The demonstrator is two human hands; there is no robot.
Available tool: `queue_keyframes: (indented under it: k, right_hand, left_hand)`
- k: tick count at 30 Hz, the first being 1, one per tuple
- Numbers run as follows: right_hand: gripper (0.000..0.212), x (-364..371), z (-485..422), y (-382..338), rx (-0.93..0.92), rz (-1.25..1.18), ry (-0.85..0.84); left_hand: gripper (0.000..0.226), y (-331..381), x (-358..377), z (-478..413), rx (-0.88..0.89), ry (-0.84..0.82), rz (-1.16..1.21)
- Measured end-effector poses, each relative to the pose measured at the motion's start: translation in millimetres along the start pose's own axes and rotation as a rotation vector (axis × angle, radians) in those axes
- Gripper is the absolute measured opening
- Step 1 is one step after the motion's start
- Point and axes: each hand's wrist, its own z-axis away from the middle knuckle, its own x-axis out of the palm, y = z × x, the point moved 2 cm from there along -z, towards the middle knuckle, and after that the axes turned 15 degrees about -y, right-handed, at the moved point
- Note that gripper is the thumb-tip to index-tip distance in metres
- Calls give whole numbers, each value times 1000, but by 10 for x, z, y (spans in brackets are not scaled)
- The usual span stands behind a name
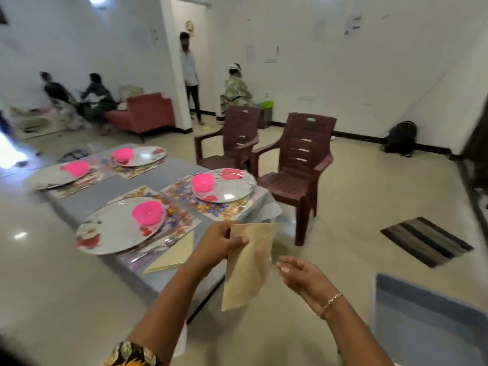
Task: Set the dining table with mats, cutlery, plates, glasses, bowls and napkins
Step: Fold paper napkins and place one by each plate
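My left hand pinches the top of a beige napkin that hangs down past the table's near corner. My right hand hovers just right of the napkin, fingers relaxed, holding nothing. On the grey table lie several floral mats, each with a flowered plate and a pink bowl. The nearest plate carries a pink bowl. Cutlery and a folded napkin lie beside it. The plate at the right holds another pink bowl.
Two brown plastic chairs stand at the table's far side. A striped floor mat lies at the right, a blue seat at the lower right. Several people and a red sofa are at the back.
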Motion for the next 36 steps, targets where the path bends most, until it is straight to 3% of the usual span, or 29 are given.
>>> queue_keyframes:
  k: [4, 7, 9, 11, 13, 17, 19, 22, 28, 31, 36]
  right_hand:
    - [57, 645, -226, -191, -210, 305, -93]
    - [71, 1180, -421, -503, -292, 468, -264]
    - [62, 1559, -601, -661, -274, 509, -395]
    - [41, 1940, -796, -749, -263, 537, -459]
    - [20, 2313, -978, -762, -232, 627, -459]
    - [12, 3067, -1329, -702, -186, 693, -495]
    - [11, 3415, -1500, -661, -198, 725, -494]
    - [9, 3827, -1774, -579, -180, 723, -490]
    - [8, 4300, -2119, -423, -62, 656, -542]
    - [18, 4441, -2288, -352, -39, 685, -604]
    - [21, 4610, -2748, -230, -70, 648, -570]
  left_hand:
    - [24, -52, -529, 434, 9, 106, -246]
    - [12, -162, -922, 699, -12, 178, -286]
    - [14, -252, -1203, 879, -11, 202, -275]
    - [20, -345, -1500, 1071, 1, 214, -237]
    - [24, -471, -1827, 1282, 27, 269, -145]
    - [7, -915, -2388, 1786, 72, 400, 350]
    - [23, -1270, -2498, 2012, 22, 344, 566]
    - [46, -1769, -2586, 2251, -157, 351, 603]
    - [7, -2130, -3002, 2446, -113, 637, 751]
    - [11, -2214, -3197, 2492, -74, 772, 807]
    - [11, -2440, -3517, 2447, -15, 926, 870]
